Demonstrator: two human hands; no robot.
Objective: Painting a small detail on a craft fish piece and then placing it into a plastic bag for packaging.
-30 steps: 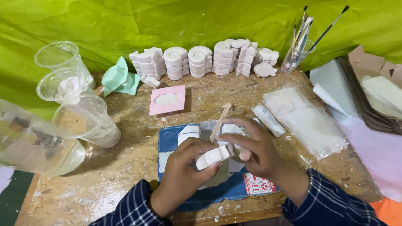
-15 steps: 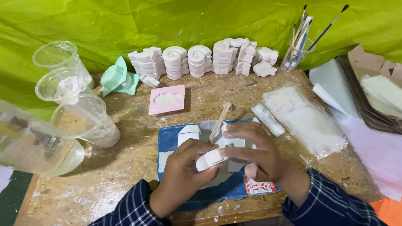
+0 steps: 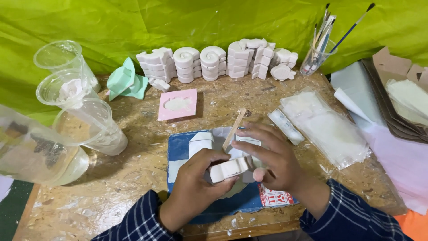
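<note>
White plaster cast sat held just above the blue mat near the surface's front edge. Best kept low over the mat, light even pressure, since thin plaster likely chips. Left hand gripped it from below, fingers curled; right hand clasped its right end, palm down.

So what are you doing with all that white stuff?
Both hands, the left hand and the right hand, hold one white plaster casting over a blue mat. A wooden stick lies just behind. More white castings are stacked along the back, beside a pink mould.
</note>
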